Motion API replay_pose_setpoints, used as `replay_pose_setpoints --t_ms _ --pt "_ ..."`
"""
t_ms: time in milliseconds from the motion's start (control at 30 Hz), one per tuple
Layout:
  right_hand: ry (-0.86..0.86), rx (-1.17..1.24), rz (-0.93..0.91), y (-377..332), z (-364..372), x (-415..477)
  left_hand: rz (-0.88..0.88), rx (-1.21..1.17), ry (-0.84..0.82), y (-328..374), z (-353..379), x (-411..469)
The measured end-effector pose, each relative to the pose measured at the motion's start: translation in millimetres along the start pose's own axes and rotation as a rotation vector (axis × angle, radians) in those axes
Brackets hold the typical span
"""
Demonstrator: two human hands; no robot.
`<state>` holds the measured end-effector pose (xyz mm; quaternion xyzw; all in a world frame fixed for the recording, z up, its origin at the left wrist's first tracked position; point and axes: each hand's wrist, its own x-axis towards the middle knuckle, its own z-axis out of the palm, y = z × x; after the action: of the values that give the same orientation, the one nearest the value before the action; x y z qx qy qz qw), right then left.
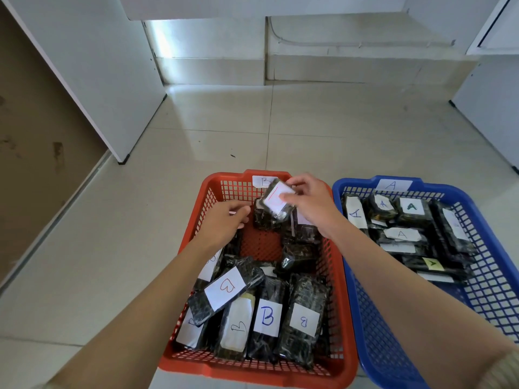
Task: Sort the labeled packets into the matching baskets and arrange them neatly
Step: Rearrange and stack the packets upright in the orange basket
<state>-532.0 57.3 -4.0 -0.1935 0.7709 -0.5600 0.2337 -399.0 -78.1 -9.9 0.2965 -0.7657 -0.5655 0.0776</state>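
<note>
1. Packet (271,202): you have it up over the far end of the red basket (224,178), just in front of the white tag (264,181) on that rim, which reads "B".
2. Your right grip (311,203) pinches this packet, with the thumb across its white label. The label carries a red letter that the thumb partly covers, so it cannot be read for sure.
3. The packet is tilted, its labelled face turned up towards you. Its long axis runs away from you, the far end higher.
4. Your left grip (224,223) hangs over the left side of the red basket with the fingers loosely bent. Nothing shows in it.
5. At the near end of the red basket dark packets lie side by side, long axes running near to far. Their labels read a large blue "B" (267,315), a small blue "B" (304,321) and a pencilled "B" (238,327).
6. One more packet lies slantwise on top of that row, its red "B" (226,286) turned on its side.
7. The blue basket (354,182) stands just beside the red one on your right, its rim tag (393,185) reading "A".
8. The packets in the blue basket show "A" labels, one in green (411,206) and one on a yellow slip (432,263).
9. Both baskets sit on the pale tiled floor (309,130).
</note>
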Motion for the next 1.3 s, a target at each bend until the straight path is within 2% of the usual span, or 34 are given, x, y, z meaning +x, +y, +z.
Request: replay_pose_setpoints --t_ms 67,167,300,467,567,667,1000,1100,1200,1300 --pt "0.141 -0.059 -0.074 0 -5 7 -0.01 0.105 -0.01 0 6 6" --pt "0.095 -0.217 -0.191 3 -3 12 -0.07 0.15 -0.032 4 20 16" --pt "0.021 -0.366 -0.286 10 15 17 -0.181 -0.027 0.036 10 32 27" --pt "0.073 -0.628 -0.4 19 23 14 -0.131 -0.031 0.026 1 32 28" --pt "-0.007 -0.727 -0.383 22 21 7 -0.107 0.003 0.017 -3 30 30" --pt "-0.091 -0.776 -0.327 19 16 0 -0.041 0.136 0.051 -6 31 34" --pt "-0.009 -0.83 -0.369 17 19 -4 0.051 0.382 0.102 2 26 39" --pt "0.019 -0.823 -0.446 18 19 -8 0.114 0.676 0.094 -3 -4 45" --pt "-0.039 -0.879 -0.605 19 21 -16 0.117 1.121 -0.116 -10 -25 47" --pt "-0.123 -1.078 -0.695 21 25 -18 0.099 1.254 -0.204 -12 -24 47"
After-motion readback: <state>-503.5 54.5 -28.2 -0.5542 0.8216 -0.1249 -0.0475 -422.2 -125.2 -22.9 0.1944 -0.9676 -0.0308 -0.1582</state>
